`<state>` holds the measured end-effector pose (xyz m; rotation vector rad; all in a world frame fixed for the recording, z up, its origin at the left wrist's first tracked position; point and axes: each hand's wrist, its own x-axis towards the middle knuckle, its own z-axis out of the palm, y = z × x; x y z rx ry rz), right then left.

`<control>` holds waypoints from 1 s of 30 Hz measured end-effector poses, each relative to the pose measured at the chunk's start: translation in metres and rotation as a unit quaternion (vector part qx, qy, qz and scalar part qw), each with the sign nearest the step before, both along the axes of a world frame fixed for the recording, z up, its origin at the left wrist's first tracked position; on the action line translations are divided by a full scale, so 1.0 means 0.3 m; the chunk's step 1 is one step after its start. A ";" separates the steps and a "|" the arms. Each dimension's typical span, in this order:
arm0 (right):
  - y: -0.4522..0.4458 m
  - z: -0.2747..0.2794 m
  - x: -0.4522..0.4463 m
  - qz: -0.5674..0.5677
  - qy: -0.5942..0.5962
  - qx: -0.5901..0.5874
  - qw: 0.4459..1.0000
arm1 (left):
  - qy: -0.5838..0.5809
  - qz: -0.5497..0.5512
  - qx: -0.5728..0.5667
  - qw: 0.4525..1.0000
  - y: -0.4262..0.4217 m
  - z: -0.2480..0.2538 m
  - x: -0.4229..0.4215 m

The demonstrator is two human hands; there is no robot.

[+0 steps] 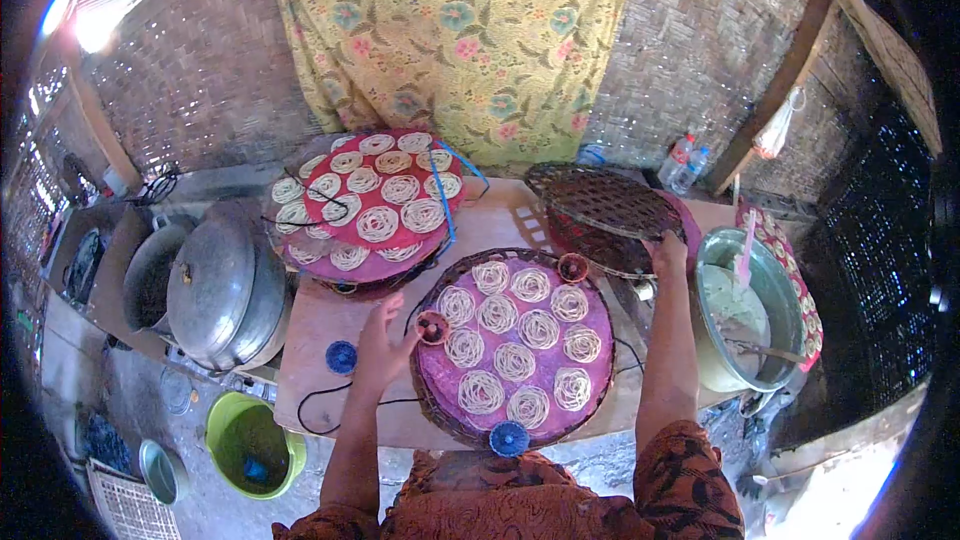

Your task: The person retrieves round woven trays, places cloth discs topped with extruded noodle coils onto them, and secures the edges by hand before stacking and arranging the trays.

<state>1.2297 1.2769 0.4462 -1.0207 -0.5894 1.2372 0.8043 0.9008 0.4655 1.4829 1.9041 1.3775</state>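
My right hand (668, 254) grips the near right edge of a dark, open-weave round tray (605, 202), which is tilted up over another tray with a red cloth. My left hand (384, 338) is beside the tray in front of me, fingers up and thumb apart. The thumb is close to a small reddish-brown round cap (433, 327) on the rim; whether they touch I cannot tell. That round tray (548, 427) has a purple cloth bearing several pale noodle-like coils (497, 313). Another reddish cap (573, 268) and a blue cap (509, 438) sit on its rim.
At the back left, a stacked tray (345, 210) bears more coils. A blue cap (341, 357) lies on the table by my left forearm. On the right stands a bucket (708, 340) of pale batter; on the left, a large metal pot (225, 285) and a green basin (222, 465).
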 end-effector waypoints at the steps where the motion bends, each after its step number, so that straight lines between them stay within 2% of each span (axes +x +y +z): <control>1: -0.055 0.044 -0.007 0.011 -0.022 0.005 1.000 | -0.024 -0.011 0.025 0.999 0.001 0.012 -0.003; 2: -0.097 0.066 -0.007 0.006 -0.023 0.006 1.000 | -0.048 -0.020 0.049 0.997 0.002 0.028 -0.003; 4: -0.174 0.054 0.020 0.060 0.000 0.089 0.994 | -0.069 -0.040 0.054 0.995 0.002 0.059 0.008; 6: -0.381 0.180 -0.019 0.051 -0.014 0.066 0.996 | -0.206 -0.079 0.053 0.974 0.005 0.072 0.018; 7: -0.468 0.196 -0.014 0.077 -0.020 0.101 0.992 | -0.208 -0.084 0.052 0.973 0.008 0.095 0.026; 9: -0.650 0.246 -0.024 0.121 -0.037 0.136 0.983 | -0.388 -0.120 0.056 0.912 -0.005 0.154 0.044; 10: -0.735 0.277 -0.037 0.138 -0.047 0.139 0.980 | -0.389 -0.126 0.054 0.911 -0.019 0.174 0.051; 12: -0.906 0.315 -0.057 0.142 -0.058 0.124 0.980 | -0.548 -0.183 0.072 0.813 -0.043 0.211 0.059; 14: -1.006 0.287 -0.060 0.144 -0.069 0.109 0.981 | -0.553 -0.212 0.066 0.803 -0.073 0.207 0.046; 16: -1.058 0.251 -0.055 0.135 -0.046 0.086 0.986 | -0.468 -0.171 0.003 0.867 -0.112 0.177 0.010; 18: -1.068 0.278 -0.069 0.156 -0.012 0.081 0.984 | -0.487 -0.191 0.030 0.852 -0.124 0.149 -0.002; 20: -1.024 0.330 -0.140 0.175 -0.034 0.144 0.974 | -0.654 -0.098 0.108 0.743 -0.150 0.190 0.029; 21: -1.009 0.380 -0.171 0.211 -0.041 0.141 0.966 | -0.572 -0.090 0.109 0.808 -0.155 0.233 0.031; 22: -0.988 0.431 -0.205 0.248 -0.047 0.140 0.958 | -0.570 -0.092 0.110 0.809 -0.168 0.275 0.021; 24: -0.912 0.479 -0.296 0.245 0.057 0.124 0.960 | -0.487 -0.085 0.162 0.854 -0.200 0.332 -0.032; 25: -0.830 0.453 -0.325 0.211 -0.017 0.118 0.970 | -0.543 -0.076 0.178 0.817 -0.221 0.322 -0.077; 26: -0.724 0.371 -0.342 0.177 -0.091 0.112 0.974 | -0.541 -0.077 0.181 0.818 -0.245 0.323 -0.113; 27: -0.604 0.242 -0.322 0.158 -0.337 0.123 0.920 | -0.554 -0.032 0.204 0.806 -0.271 0.331 -0.144; 28: -0.475 0.110 -0.305 0.127 -0.562 0.129 0.807 | -0.567 0.013 0.228 0.792 -0.296 0.339 -0.160; 30: -0.365 -0.088 -0.325 0.032 -0.635 0.178 0.751 | -0.542 0.053 0.265 0.796 -0.352 0.354 -0.165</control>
